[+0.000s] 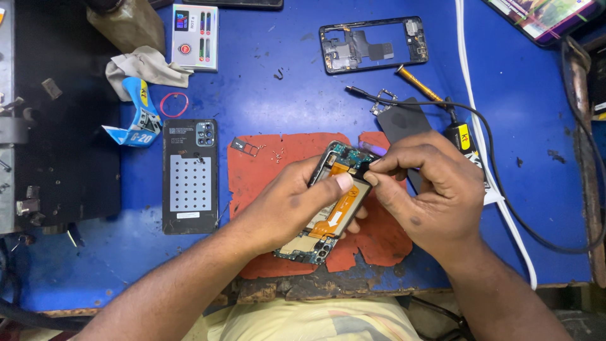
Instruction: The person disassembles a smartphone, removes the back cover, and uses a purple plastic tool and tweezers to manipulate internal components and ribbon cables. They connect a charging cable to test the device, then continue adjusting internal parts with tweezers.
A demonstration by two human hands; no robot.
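Blue workbench [278,95], worn red mat [252,170]

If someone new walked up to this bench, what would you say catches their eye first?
Probably the opened phone at centre, its orange flex cable exposed, held over a torn red mat by the left hand while the right hand pinches at its top edge. Next, the blue table, with a back cover lying left of the mat and an empty phone frame further back.

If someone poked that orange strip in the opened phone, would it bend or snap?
The orange strip looks thin and ribbon-like, so it would probably flex. It likely tears easily. The opened phone, bare of its back, seems fragile in the left hand.
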